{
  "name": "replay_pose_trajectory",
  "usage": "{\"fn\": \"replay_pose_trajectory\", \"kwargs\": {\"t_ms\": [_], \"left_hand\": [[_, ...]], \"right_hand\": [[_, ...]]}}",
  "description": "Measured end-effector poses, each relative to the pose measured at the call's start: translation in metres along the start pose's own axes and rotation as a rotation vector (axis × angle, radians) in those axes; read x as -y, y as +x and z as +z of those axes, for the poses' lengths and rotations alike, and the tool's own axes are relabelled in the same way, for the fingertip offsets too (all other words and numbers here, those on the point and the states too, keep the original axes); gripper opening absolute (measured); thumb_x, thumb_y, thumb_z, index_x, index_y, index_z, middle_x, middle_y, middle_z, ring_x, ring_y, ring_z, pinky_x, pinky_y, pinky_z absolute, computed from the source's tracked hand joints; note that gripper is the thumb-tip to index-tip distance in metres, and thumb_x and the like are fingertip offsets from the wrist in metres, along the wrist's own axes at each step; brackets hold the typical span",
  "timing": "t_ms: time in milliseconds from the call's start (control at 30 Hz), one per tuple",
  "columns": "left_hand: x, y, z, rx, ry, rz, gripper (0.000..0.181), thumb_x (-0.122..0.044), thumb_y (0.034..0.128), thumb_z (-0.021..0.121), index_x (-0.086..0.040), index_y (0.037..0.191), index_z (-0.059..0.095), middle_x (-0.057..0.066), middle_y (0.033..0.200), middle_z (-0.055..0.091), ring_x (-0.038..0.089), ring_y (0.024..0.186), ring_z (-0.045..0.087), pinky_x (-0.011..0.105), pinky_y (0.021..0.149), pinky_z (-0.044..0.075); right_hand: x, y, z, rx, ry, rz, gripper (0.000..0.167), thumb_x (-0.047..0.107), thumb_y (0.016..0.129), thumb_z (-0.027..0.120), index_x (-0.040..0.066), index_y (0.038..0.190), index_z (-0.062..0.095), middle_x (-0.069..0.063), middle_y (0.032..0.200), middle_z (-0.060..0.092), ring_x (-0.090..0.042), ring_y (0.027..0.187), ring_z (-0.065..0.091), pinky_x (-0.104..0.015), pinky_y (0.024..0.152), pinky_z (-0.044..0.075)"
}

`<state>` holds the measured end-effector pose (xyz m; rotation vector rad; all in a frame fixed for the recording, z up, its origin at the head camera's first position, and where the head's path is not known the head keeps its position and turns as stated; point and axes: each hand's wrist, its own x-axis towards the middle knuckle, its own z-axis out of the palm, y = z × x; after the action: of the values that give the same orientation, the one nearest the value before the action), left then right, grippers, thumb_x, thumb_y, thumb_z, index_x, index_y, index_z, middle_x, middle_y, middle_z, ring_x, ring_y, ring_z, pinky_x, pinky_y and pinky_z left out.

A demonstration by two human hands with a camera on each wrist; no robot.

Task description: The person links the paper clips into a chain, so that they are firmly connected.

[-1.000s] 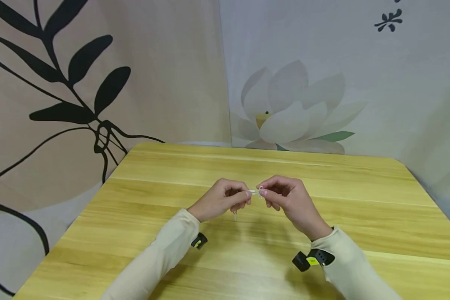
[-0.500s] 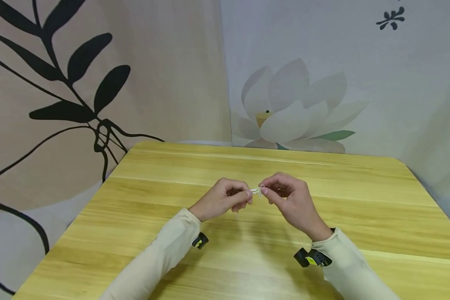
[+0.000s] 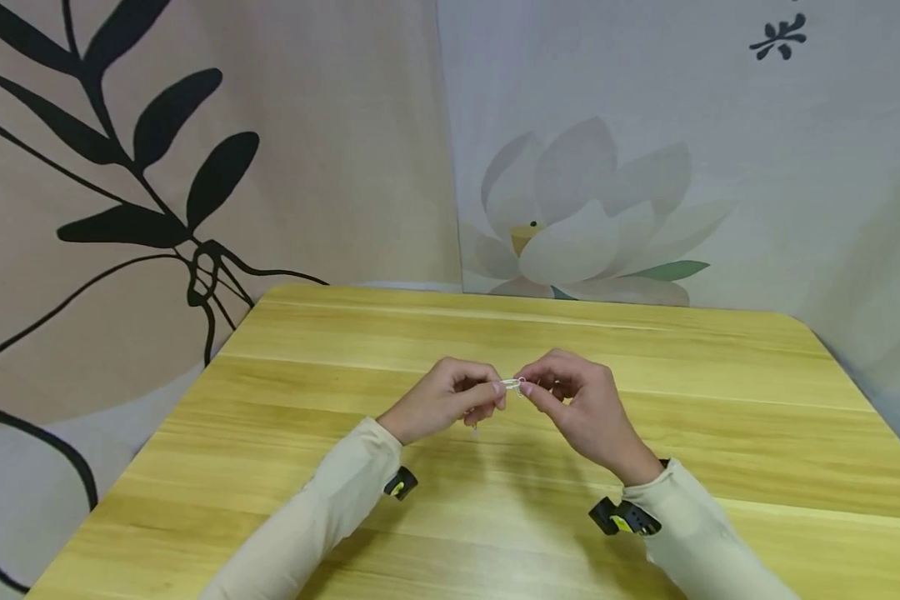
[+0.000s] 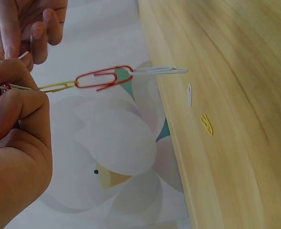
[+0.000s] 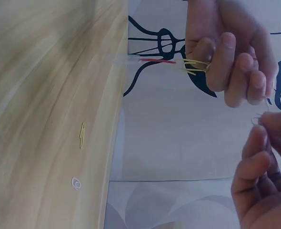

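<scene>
My left hand [image 3: 450,396] grips a chain of linked paper clips. In the left wrist view a yellow clip [image 4: 59,87], a red clip [image 4: 102,77] and a white clip [image 4: 159,70] hang in a row from the curled fingers. White clip wire [image 3: 512,384] bridges the gap between both hands' fingertips in the head view. There my right hand [image 3: 581,408] pinches a small white paper clip [image 3: 521,386] between thumb and index finger. Fingers partly cover it, so I cannot tell whether it is linked to the chain.
The wooden table [image 3: 330,492] lies beneath both hands. A loose white clip [image 4: 189,95] and a loose yellow clip [image 4: 206,125] rest on it in the left wrist view. Printed curtains [image 3: 345,125] stand behind its far edge.
My right hand shifts slightly, and the white clip at its fingertips changes its angle against the wire from the left hand. My left hand stays almost still.
</scene>
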<state>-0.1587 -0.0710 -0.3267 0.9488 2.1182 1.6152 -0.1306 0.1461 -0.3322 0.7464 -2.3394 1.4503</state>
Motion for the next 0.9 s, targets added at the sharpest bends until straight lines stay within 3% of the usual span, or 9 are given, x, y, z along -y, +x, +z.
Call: {"fn": "replay_pose_trajectory", "kwargs": {"t_ms": [200,400,633,900], "left_hand": [[0.0,-0.001,0.003,-0.006,-0.008,-0.005,0.024,-0.013,0.1031,0.051,-0.001,0.088,0.067,0.0,0.069,0.053,0.01,0.06,0.046,0.021,0.057,0.042],[0.001,-0.001,0.004,-0.004,-0.002,-0.013,0.021,-0.013,0.1033,0.052,-0.003,0.094,0.069,0.0,0.069,0.052,0.01,0.06,0.046,0.023,0.057,0.043],[-0.002,0.001,0.005,0.006,-0.009,-0.002,0.016,-0.014,0.1011,0.057,-0.007,0.092,0.068,0.002,0.068,0.05,0.012,0.058,0.045,0.024,0.057,0.045],[-0.006,-0.001,0.005,-0.017,0.084,-0.021,0.019,-0.015,0.1,0.058,-0.005,0.092,0.071,-0.001,0.073,0.055,0.009,0.06,0.042,0.021,0.058,0.037]], "right_hand": [[0.0,-0.005,0.0,0.016,-0.021,0.017,0.013,0.005,0.093,0.068,0.017,0.091,0.073,0.004,0.08,0.064,-0.007,0.062,0.05,-0.023,0.053,0.046],[0.0,-0.007,0.001,0.099,0.046,0.038,0.012,0.008,0.099,0.061,0.014,0.092,0.068,0.002,0.08,0.063,-0.011,0.064,0.057,-0.025,0.054,0.049],[0.005,-0.005,0.0,0.135,0.016,-0.039,0.016,0.005,0.099,0.06,0.015,0.089,0.068,0.004,0.07,0.06,-0.005,0.054,0.051,-0.023,0.045,0.041],[0.011,-0.007,0.0,0.173,-0.046,-0.071,0.014,0.003,0.096,0.064,0.014,0.09,0.07,0.008,0.068,0.06,0.003,0.053,0.038,-0.019,0.047,0.037]]}}
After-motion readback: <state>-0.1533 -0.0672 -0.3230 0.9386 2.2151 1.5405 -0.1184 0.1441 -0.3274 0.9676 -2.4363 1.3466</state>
